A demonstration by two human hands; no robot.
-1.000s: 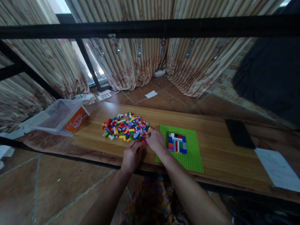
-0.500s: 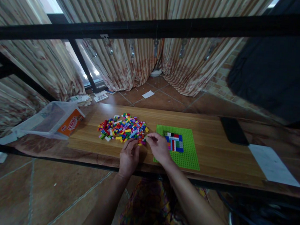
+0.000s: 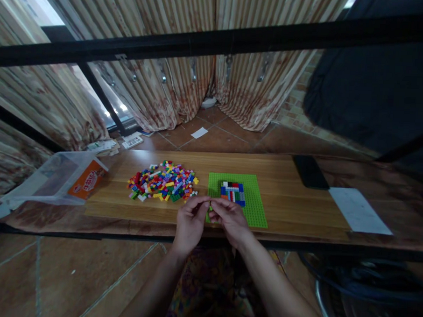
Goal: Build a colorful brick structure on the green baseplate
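Note:
My left hand (image 3: 191,223) and my right hand (image 3: 231,220) meet at the fingertips over the front left edge of the green baseplate (image 3: 256,212). Both are closed in a pinch. What sits between the fingertips is mostly hidden and too small to name. On the baseplate, just beyond my right hand, stands a flat block of building bricks (image 3: 237,191) in blue, white, red, black and grey; my fingers hide its near left corner. Left of my hands spreads a pile of loose building bricks (image 3: 164,182) in many colours.
A clear plastic box (image 3: 62,170) with an orange label lies at the left end of the wooden board (image 3: 279,203). Toward the right are a black phone-like slab (image 3: 311,172) and a white paper sheet (image 3: 359,209). A dark metal bar (image 3: 202,43) crosses beyond the board.
My hands have come together, moving away from the brick pile to the baseplate's near left edge. The camera view has shifted, so the board's contents sit further left.

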